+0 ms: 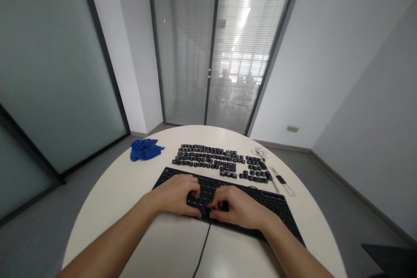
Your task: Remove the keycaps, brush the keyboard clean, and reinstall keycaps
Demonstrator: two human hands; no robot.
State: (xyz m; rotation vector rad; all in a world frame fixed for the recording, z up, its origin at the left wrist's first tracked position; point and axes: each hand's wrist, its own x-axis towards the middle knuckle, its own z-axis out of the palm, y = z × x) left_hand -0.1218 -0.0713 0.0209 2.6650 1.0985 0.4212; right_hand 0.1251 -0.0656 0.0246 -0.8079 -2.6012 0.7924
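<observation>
Black keyboard [204,189] lies well inside the left table edge [95,191]

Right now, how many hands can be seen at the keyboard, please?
2. The left hand is at the left part of the keyboard; the right hand is beside it, near the middle. Some fingertips are partly hidden, but no other hand shows.

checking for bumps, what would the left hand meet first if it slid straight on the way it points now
Probably the right hand, just across from it over the keyboard, though its curl and the unclear depth make the exact line uncertain.
</observation>
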